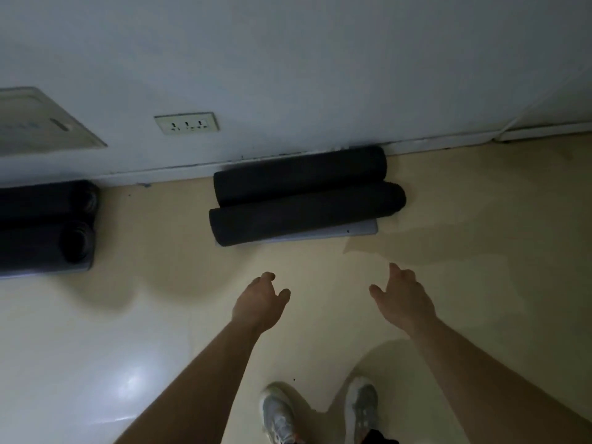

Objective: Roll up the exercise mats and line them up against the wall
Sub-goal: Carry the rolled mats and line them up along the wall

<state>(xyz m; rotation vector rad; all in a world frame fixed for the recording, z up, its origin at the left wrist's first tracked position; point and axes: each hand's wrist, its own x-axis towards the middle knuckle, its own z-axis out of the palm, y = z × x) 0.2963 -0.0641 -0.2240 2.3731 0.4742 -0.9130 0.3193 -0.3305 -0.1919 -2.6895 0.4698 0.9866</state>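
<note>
Two rolled black mats lie side by side at the foot of the wall: the rear roll point(299, 174) touches the baseboard, the front roll point(307, 213) rests against it with a grey flap point(355, 230) sticking out underneath. Two more rolled black mats point(45, 225) lie at the far left, also by the wall. My left hand point(261, 301) and right hand point(403, 298) hover empty over the floor just short of the front roll, fingers loosely spread.
The pale wall point(288, 75) carries a power socket point(186, 123) and a panel point(41, 121) at the left. A cable duct point(541, 134) runs along the baseboard at the right. Glossy beige floor point(128, 315) surrounds me; my shoes point(320, 411) stand below.
</note>
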